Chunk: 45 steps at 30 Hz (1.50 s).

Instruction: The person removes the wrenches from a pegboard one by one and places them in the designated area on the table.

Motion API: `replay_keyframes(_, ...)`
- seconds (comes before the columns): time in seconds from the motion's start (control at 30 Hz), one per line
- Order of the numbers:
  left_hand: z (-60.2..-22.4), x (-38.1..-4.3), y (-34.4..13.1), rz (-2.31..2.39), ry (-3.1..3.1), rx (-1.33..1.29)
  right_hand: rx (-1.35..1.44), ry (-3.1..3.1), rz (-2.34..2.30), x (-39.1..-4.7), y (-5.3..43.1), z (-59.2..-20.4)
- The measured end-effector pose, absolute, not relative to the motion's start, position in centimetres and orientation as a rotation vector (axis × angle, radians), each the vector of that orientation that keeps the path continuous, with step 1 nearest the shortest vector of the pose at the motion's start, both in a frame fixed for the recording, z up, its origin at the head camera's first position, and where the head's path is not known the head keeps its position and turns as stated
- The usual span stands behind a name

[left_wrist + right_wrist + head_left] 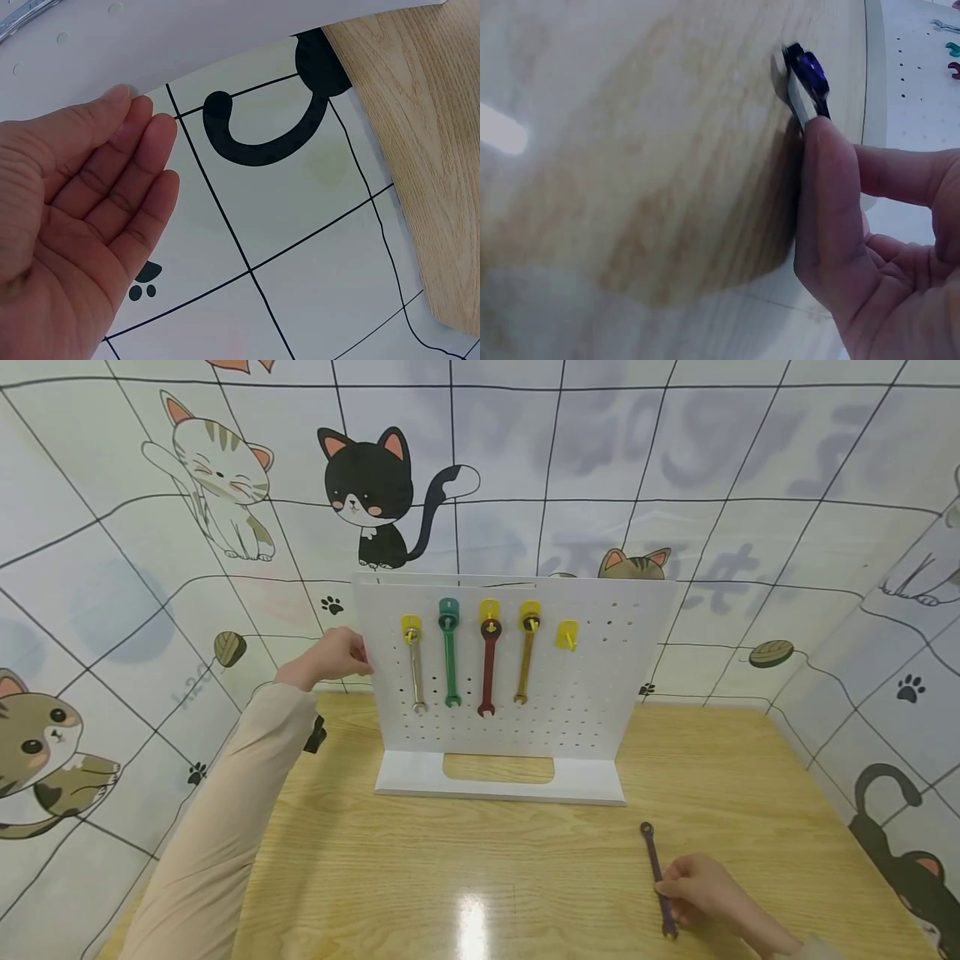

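Note:
At the left edge of a white pegboard [525, 727], my left hand [333, 656] pinches the board's rim between thumb and fingertips. Its thumb tip meets the rim in the left wrist view, while the other fingers [154, 202] curve loosely behind. My right hand [697, 887], low on the right of the table, pinches a purple combination wrench [652, 852] by its shank. The ring end points toward the board. In the right wrist view the purple wrench end [810, 71] sticks out past the fingertips, close over the wood.
Yellow and teal hooks on the board carry a silver wrench [417, 677], a green wrench [450, 664], a red wrench [489, 668] and a gold wrench [523, 668]. A bare yellow hook [567, 635] sits right of them. Cat-printed sheeting [510, 460] surrounds the wooden table [390, 877].

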<state>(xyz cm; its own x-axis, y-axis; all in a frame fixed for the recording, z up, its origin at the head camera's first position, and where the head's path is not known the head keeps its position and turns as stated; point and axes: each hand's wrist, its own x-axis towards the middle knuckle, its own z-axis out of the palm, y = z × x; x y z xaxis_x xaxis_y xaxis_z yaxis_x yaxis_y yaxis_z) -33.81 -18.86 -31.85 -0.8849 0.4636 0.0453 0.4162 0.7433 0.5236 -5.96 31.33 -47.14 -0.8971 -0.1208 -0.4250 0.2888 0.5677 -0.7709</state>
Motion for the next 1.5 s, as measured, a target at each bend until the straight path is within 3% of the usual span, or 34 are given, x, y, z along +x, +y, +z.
replay_keyframes(0.83,-32.0,-33.8,-19.0,0.819,2.847,0.722,0.068,2.424,-1.185,-6.5,31.5,-46.2)
replay_keyframes(1.5,-31.8,-33.7,-19.0,0.815,2.847,0.697,0.056,2.505,-1.333,-9.9,29.8,-43.4)
